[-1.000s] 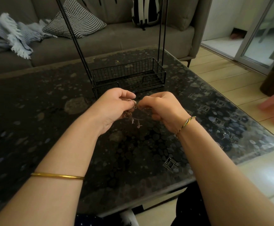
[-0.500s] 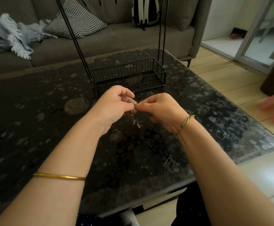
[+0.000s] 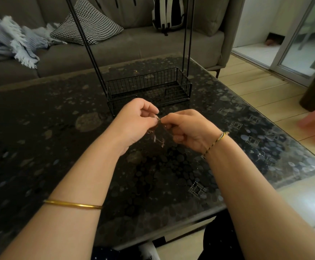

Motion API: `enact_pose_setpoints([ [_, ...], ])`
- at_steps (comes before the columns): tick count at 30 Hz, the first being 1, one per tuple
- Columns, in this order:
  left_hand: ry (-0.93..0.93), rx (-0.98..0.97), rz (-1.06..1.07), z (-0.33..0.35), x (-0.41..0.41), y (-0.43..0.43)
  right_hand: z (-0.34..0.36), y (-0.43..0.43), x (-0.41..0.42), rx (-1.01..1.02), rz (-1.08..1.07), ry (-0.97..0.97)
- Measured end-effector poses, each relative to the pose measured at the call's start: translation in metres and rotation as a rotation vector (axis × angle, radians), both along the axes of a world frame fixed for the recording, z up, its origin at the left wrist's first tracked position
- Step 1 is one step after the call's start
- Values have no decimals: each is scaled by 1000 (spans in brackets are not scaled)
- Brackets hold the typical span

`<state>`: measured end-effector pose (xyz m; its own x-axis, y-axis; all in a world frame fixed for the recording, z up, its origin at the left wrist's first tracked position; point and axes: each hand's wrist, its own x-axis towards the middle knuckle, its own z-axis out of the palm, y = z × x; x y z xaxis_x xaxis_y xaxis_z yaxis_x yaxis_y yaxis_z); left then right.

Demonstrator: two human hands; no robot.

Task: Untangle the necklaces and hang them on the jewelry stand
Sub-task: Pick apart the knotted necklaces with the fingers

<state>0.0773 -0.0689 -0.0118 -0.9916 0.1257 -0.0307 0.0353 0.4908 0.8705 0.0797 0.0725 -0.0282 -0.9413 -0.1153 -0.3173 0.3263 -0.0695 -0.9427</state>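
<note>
Both grips curled (fingertips (image 3: 155,110) nearly meeting); left hand (image 3: 136,121) and right hand (image 3: 190,128) pinching the tangled necklaces (image 3: 157,136)

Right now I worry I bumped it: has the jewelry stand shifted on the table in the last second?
No. The jewelry stand keeps its place beside the pale round blotch on the table.

Head: worn camera, facing forward and down.
Nearness: close above table (image 3: 59,147); stand (image 3: 149,85) mid-frame, sofa (image 3: 134,47) beyond.
</note>
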Motion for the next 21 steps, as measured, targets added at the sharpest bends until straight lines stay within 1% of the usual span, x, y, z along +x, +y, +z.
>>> enact_pose_setpoints([
  [3, 23, -90, -2, 0, 0, 1, -1, -2, -1, 48, 12, 33],
  [5, 43, -156, 20, 1, 0, -1, 0, 1, -3, 72, -23, 47],
  [10, 45, -209, 70, 0, 0, -7, 1, 7, -1, 133, -62, 55],
  [17, 45, -294, 68, -1, 1, -7, 0, 9, -2, 9, -200, 29],
  [21, 33, -301, 101, -2, -1, -6, 1, 9, -2, -158, -286, 14],
])
